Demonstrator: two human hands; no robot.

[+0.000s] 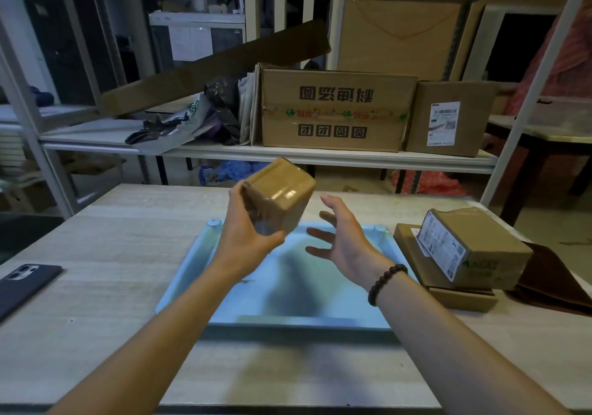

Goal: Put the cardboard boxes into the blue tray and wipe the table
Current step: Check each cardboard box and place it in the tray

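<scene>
- While hovering over the blue tray [192,273], taped box [278,196]: left hand [246,235] is clamping its lower corner; looking light, stiff, slick.
- Right hand [342,238], at 3 o'clock, is spreading empty.

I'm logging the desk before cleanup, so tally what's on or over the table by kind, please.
Cardboard boxes: 3, the taped box in the left hand, the labelled box, the flat box under it
Blue tray: 1
Phone: 1
Brown cloth: 1
Total: 6
</scene>
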